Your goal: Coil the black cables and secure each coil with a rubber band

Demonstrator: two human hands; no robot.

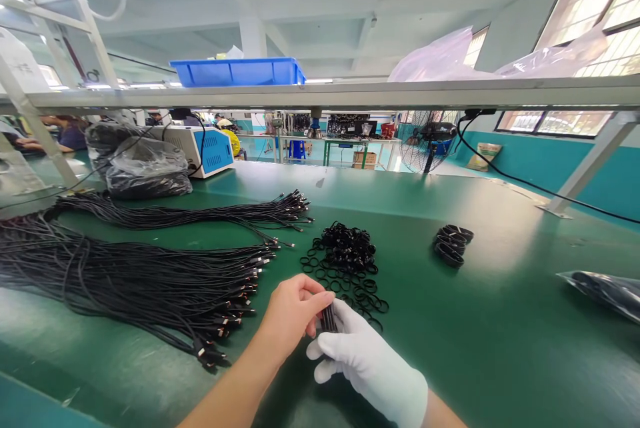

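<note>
My left hand (295,311) is bare, its thumb and fingers pinched at the upper part of a small stack of black bands (329,319). A white glove covers my right hand (353,345), whose fingers are closed around the same bands from the other side. Just beyond both hands lies a pile of loose black rings (347,248), heaped at the back and scattered singly towards me. Partly hidden by my fingers are the undersides of the bands.
Bundles of black cables (165,278) with plug ends spread over the left of the green table (500,321). A small group of black coils (451,245) and a plastic-wrapped black item (607,291) lie right. Behind stand a bagged bundle (147,165), a blue-white machine (213,151) and an overhead shelf (340,96).
</note>
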